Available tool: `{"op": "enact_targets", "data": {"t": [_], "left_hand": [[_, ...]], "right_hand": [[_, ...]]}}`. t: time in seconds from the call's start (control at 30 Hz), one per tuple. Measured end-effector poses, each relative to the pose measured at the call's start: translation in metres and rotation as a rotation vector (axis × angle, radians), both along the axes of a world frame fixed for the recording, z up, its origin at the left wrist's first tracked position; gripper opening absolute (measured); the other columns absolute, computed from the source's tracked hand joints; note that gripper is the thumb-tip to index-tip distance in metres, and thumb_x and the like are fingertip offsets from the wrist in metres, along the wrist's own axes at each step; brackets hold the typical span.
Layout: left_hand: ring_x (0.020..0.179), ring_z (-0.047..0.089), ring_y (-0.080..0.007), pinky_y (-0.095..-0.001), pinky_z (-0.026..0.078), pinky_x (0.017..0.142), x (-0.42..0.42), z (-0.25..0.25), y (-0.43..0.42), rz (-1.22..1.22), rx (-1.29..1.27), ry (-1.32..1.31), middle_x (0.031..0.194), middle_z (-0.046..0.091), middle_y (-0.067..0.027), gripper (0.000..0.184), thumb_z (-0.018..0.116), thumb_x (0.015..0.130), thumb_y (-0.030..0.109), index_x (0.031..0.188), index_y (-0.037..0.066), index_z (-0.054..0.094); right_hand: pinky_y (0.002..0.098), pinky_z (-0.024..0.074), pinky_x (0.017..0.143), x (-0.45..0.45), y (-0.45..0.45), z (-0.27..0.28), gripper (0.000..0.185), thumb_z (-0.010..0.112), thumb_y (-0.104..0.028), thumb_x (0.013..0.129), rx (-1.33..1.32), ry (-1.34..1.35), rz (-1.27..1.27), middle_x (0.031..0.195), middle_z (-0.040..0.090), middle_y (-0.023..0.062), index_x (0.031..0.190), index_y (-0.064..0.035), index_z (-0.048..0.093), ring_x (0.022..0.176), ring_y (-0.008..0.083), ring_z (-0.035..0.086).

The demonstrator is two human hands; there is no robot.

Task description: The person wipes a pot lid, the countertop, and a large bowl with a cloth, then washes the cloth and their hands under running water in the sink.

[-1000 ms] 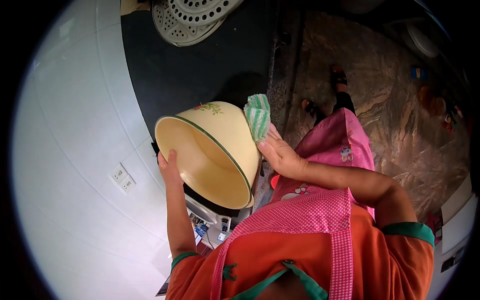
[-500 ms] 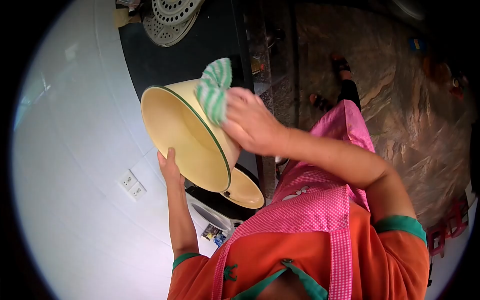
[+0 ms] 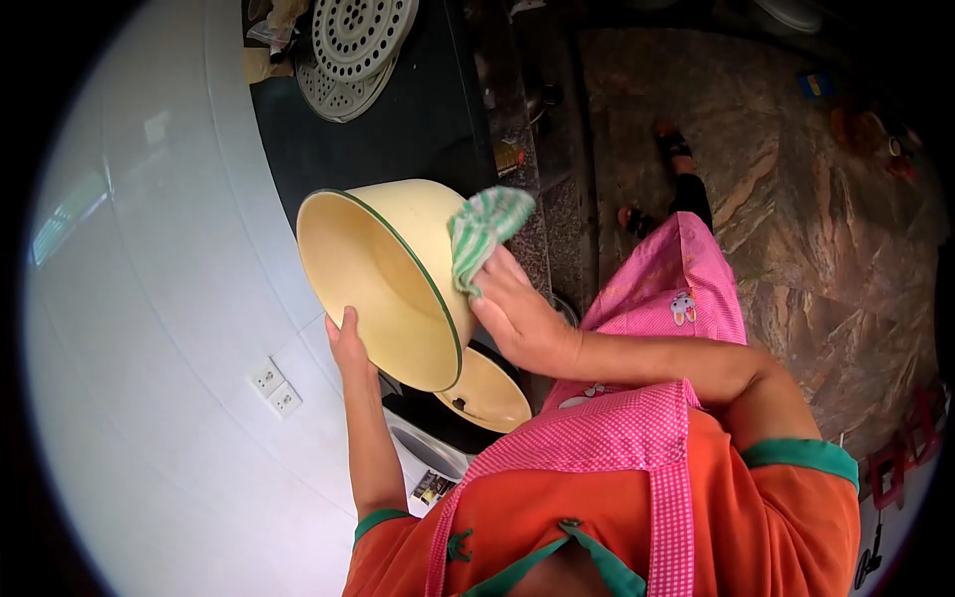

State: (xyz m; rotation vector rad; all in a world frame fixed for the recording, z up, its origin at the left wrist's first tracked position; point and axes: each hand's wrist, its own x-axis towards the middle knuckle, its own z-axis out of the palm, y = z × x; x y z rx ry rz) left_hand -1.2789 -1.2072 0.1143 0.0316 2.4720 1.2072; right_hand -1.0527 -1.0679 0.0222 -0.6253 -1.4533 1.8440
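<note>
A cream pot point(image 3: 383, 289) with a green rim is tilted on its side, its mouth facing the white wall. My left hand point(image 3: 346, 343) grips the lower rim, thumb inside and the other fingers hidden behind the pot wall. Against the outside near the base, my right hand point(image 3: 522, 316) holds a green-and-white striped cloth point(image 3: 485, 231). Part of the cloth sticks out beyond the pot. Below the pot lies a cream lid point(image 3: 495, 393) with a dark knob or fitting, partly covered by the pot.
Perforated steamer plates point(image 3: 360, 38) rest at the far end of the dark counter point(image 3: 423, 119). The white wall point(image 3: 179, 289) with sockets point(image 3: 276, 386) runs along the left. On the right are the brown floor point(image 3: 736, 209) and red stools point(image 3: 887, 473).
The pot first moved up and left, uncovering the lid, then slightly down and right. My right hand swept the cloth up over the pot's side, then back toward its base.
</note>
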Motion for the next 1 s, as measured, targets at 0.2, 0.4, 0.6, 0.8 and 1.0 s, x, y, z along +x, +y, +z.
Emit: {"op": "enact_targets", "data": {"t": [0.2, 0.4, 0.6, 0.8, 1.0], "left_hand": [[0.102, 0.056, -0.0256, -0.036, 0.05, 0.083, -0.011, 0.003, 0.007, -0.123, -0.035, -0.027, 0.119, 0.051, -0.0149, 0.041, 0.047, 0.09, 0.005, 0.129, 0.002, 0.033], [0.098, 0.057, -0.0233, -0.0345, 0.051, 0.081, -0.043, 0.009, 0.022, -0.193, -0.087, -0.046, 0.114, 0.054, -0.0132, 0.038, 0.051, 0.088, 0.006, 0.124, 0.002, 0.039], [0.084, 0.058, -0.0128, -0.0264, 0.048, 0.073, -0.075, 0.017, 0.078, -0.436, -0.469, 0.075, 0.096, 0.061, -0.0062, 0.029, 0.058, 0.086, 0.014, 0.112, 0.001, 0.051], [0.076, 0.056, -0.0093, -0.024, 0.047, 0.068, -0.091, 0.016, 0.095, -0.56, -0.47, 0.099, 0.087, 0.061, -0.0026, 0.026, 0.063, 0.084, 0.023, 0.098, 0.002, 0.057], [0.077, 0.057, -0.0095, -0.0244, 0.047, 0.069, -0.106, 0.017, 0.103, -0.696, -0.496, 0.056, 0.084, 0.063, -0.0032, 0.026, 0.065, 0.084, 0.025, 0.093, 0.001, 0.057]], "right_hand": [[0.0457, 0.0304, 0.099, -0.039, 0.065, -0.008, 0.027, 0.043, -0.018, 0.086, 0.235, 0.12, -0.04, 0.119, 0.049, 0.0232, 0.103, 0.0016, 0.053, 0.112, 0.0409, 0.042], [0.0402, 0.0361, 0.093, -0.08, 0.098, -0.02, 0.027, 0.042, -0.018, 0.087, 0.153, 0.2, 0.167, 0.109, 0.054, 0.0209, 0.099, 0.0024, 0.055, 0.106, 0.0371, 0.046], [0.0472, 0.0196, 0.108, -0.001, 0.061, -0.023, 0.039, 0.045, -0.013, 0.085, 0.273, 0.159, 0.342, 0.132, 0.036, 0.0283, 0.119, 0.0075, 0.047, 0.127, 0.0481, 0.025], [0.0469, 0.0237, 0.105, -0.024, 0.072, -0.026, 0.04, 0.044, -0.016, 0.086, 0.205, 0.163, 0.324, 0.131, 0.038, 0.0276, 0.119, 0.0055, 0.048, 0.127, 0.0453, 0.027], [0.0418, 0.0354, 0.097, -0.111, 0.113, -0.034, 0.033, 0.038, -0.019, 0.089, 0.144, 0.202, 0.415, 0.116, 0.054, 0.0231, 0.106, 0.0034, 0.057, 0.114, 0.0376, 0.047]]}}
